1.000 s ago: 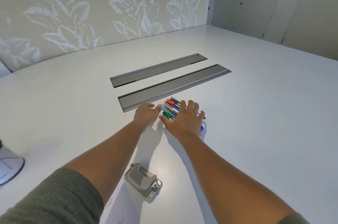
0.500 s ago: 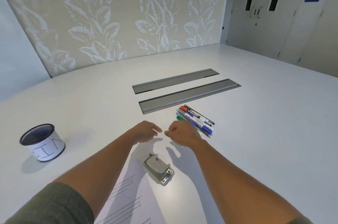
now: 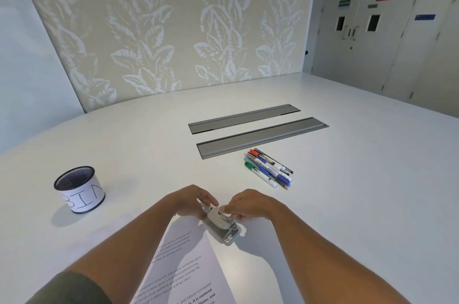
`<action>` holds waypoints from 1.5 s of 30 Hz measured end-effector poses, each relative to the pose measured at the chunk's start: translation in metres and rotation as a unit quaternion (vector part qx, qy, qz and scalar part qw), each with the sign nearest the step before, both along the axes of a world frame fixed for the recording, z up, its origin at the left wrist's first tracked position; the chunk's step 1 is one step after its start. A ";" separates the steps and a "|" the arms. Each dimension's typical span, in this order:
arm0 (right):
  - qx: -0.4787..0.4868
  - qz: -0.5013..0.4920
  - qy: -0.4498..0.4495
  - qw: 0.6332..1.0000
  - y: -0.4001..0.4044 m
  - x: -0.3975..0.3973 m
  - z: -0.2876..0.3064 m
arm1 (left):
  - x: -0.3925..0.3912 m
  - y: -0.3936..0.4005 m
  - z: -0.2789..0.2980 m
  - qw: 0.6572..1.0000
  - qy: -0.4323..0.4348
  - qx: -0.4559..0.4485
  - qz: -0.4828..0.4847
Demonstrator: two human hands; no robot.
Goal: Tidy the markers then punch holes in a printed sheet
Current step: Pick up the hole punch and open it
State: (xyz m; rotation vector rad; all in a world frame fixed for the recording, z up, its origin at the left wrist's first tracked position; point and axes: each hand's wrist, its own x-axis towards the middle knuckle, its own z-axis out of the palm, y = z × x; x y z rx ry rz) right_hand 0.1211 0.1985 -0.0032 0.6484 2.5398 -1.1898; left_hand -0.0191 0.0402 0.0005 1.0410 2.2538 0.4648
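Observation:
A grey metal hole punch (image 3: 221, 226) sits at the top edge of a printed sheet (image 3: 185, 271) on the white table (image 3: 360, 204). My left hand (image 3: 191, 200) touches the punch's far left end with its fingertips. My right hand (image 3: 250, 205) rests its fingers on the punch's top lever from the right. Several markers (image 3: 269, 170), red, blue, green and black, lie bunched side by side farther back to the right, apart from both hands.
A black mesh cup (image 3: 79, 189) with a white label reading BIN stands at the left. Two grey cable-slot covers (image 3: 260, 138) are set into the table behind the markers. A patterned wall and doors stand beyond the table.
Both hands have drawn back from the bunched markers toward me and come down onto the hole punch. The view has tilted up and the cup has come into sight.

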 end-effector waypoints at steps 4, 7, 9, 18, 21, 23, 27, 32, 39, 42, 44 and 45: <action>0.022 0.050 -0.011 0.998 -0.001 0.003 0.005 | 0.004 -0.004 -0.006 0.999 0.016 0.024 0.014; 0.024 0.080 -0.026 0.996 -0.002 0.003 0.009 | 0.006 -0.006 -0.009 0.998 0.025 0.044 0.038; 0.048 0.122 -0.048 0.990 -0.001 0.002 0.010 | 0.008 -0.005 -0.010 0.997 0.023 0.055 0.051; 0.062 0.106 -0.045 0.991 0.008 -0.012 -0.002 | 0.004 -0.003 -0.010 0.988 0.081 0.100 0.084; 0.068 0.090 -0.014 0.994 0.010 -0.019 -0.003 | -0.002 -0.004 -0.006 0.982 0.098 0.115 0.111; 0.061 0.069 0.024 0.995 0.011 -0.024 -0.003 | -0.005 -0.005 -0.003 0.977 0.102 0.125 0.136; 0.034 -0.001 0.113 0.993 0.009 -0.037 -0.005 | -0.014 -0.004 0.001 0.965 0.113 0.144 0.188; 0.017 -0.046 0.182 0.982 0.000 -0.064 -0.011 | -0.031 -0.008 0.005 0.947 0.117 0.158 0.255; 0.016 -0.077 0.234 0.969 -0.015 -0.106 -0.022 | -0.056 -0.017 0.003 0.920 0.132 0.180 0.323; 0.044 -0.057 0.231 0.970 -0.019 -0.125 -0.024 | -0.064 -0.020 -0.002 0.911 0.130 0.183 0.347; 0.055 -0.045 0.228 0.971 -0.021 -0.136 -0.026 | -0.070 -0.022 -0.006 0.906 0.130 0.184 0.359; 0.062 -0.040 0.229 0.971 -0.021 -0.141 -0.027 | -0.072 -0.023 -0.008 0.903 0.131 0.184 0.366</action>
